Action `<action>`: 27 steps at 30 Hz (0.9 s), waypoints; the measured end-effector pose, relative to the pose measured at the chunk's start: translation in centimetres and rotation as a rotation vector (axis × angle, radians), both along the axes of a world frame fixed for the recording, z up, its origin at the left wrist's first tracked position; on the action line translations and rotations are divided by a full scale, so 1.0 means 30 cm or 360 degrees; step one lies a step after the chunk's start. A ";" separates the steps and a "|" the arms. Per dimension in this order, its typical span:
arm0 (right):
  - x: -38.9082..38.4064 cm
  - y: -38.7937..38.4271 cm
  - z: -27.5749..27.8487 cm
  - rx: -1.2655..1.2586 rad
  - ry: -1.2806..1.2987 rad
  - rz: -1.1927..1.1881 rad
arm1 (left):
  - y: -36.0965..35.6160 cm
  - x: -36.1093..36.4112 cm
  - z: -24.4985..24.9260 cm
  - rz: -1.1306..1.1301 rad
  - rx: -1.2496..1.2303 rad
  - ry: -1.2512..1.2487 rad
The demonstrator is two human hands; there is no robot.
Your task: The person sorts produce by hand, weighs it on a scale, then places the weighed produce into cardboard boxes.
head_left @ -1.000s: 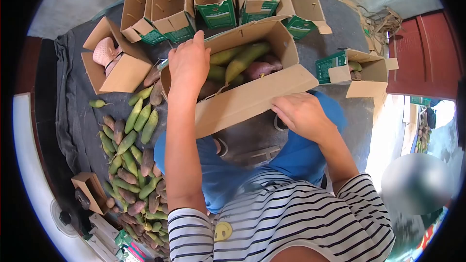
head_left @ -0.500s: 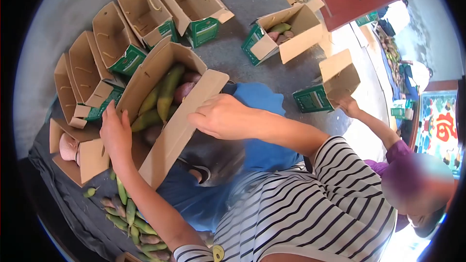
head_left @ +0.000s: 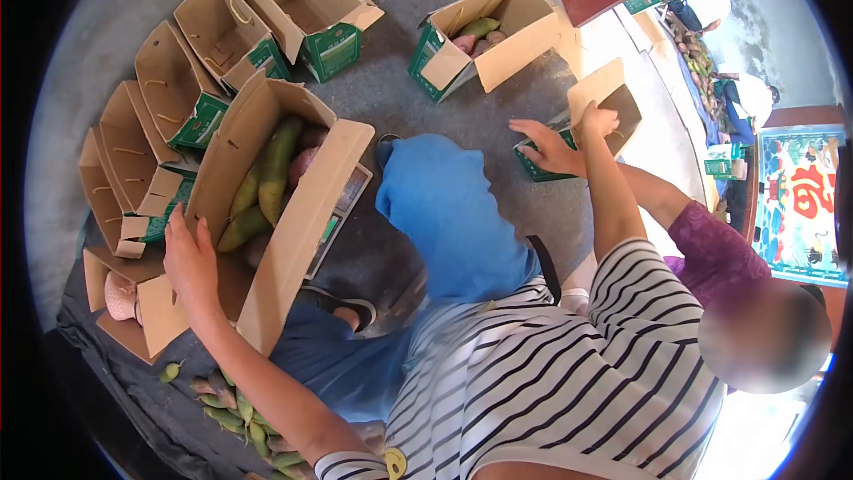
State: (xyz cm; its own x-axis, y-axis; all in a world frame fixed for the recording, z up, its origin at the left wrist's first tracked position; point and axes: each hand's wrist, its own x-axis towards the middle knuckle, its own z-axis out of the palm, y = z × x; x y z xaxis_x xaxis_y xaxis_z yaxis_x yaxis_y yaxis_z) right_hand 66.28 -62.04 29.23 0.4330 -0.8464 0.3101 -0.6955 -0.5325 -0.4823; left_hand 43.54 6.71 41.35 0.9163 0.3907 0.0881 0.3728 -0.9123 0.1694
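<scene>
My left hand (head_left: pixel 189 258) rests at the near left end of an open cardboard box (head_left: pixel 298 244), fingers stretched out against it. Inside lie long green radishes (head_left: pixel 274 173) and pinkish roots (head_left: pixel 305 163), partly hidden by the box wall. To the right, my right hand (head_left: pixel 600 120) is closed on the upper edge of a smaller-looking green and brown carton (head_left: pixel 626 116). Beside that carton, a co-worker's hand (head_left: pixel 546 149) reaches in from a purple sleeve, fingers spread, crossing behind my forearm.
Several open cartons (head_left: pixel 164 80) stand in an arc at the left. Another carton (head_left: pixel 493 31) holds vegetables at the back. A box with a pink netted item (head_left: pixel 120 298) and a pile of green radishes (head_left: pixel 253 427) are at the lower left. A flat device (head_left: pixel 342 222) shows beside the large box.
My right hand has left the large box's flap and moved right to the other carton's edge. The co-worker's hand has shifted left. My left hand stays at the large box.
</scene>
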 end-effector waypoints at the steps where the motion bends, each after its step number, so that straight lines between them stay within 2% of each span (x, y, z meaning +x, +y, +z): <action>1: 0.003 -0.014 -0.012 0.0292 0.0197 -0.0203 | -0.003 -0.001 -0.003 -0.0009 -0.0015 -0.0006; 2: 0.016 -0.038 -0.053 0.0463 0.0355 -0.0317 | -0.008 -0.002 -0.002 -0.0010 -0.0028 -0.0019; 5: 0.017 -0.112 -0.192 0.0662 0.0604 -0.0326 | -0.039 -0.001 0.035 0.0048 -0.0081 -0.0022; 8: 0.007 -0.265 -0.352 0.0669 0.0719 -0.0116 | -0.046 0.005 0.038 0.0056 -0.0049 -0.0053; 11: -0.006 -0.601 -0.559 0.0638 0.0566 0.0306 | -0.039 -0.001 0.029 0.0038 -0.0038 -0.0079; 13: -0.076 -0.449 -0.250 0.0540 0.0085 0.0120 | -0.039 -0.001 0.030 0.0035 -0.0056 -0.0074; 15: -0.041 -0.328 -0.036 0.0630 -0.0336 0.0189 | -0.040 0.003 0.032 0.0045 -0.0072 -0.0047; 17: 0.007 -0.137 0.149 0.0074 -0.0620 0.0578 | -0.048 0.009 0.039 0.0055 -0.0042 -0.0040; 19: 0.095 -0.003 0.281 0.0029 -0.0872 0.1014 | -0.051 0.012 0.041 0.0054 -0.0013 -0.0046; 21: 0.214 0.167 0.381 0.0197 -0.1120 0.1363 | -0.050 0.014 0.039 0.0041 0.0018 -0.0063; 23: 0.354 0.356 0.455 0.0073 -0.1196 0.1642 | -0.055 0.019 0.049 0.0061 -0.0004 -0.0061; 25: 0.483 0.570 0.511 -0.0039 -0.0907 0.1657 | -0.060 0.025 0.056 0.0082 -0.0022 -0.0067; 26: 0.613 0.608 0.462 -0.0277 -0.0800 0.1632 | -0.061 0.025 0.060 0.0088 -0.0033 -0.0075; 27: 0.633 0.755 0.495 -0.0278 -0.0486 0.1488 | -0.067 0.031 0.063 0.0092 -0.0045 -0.0081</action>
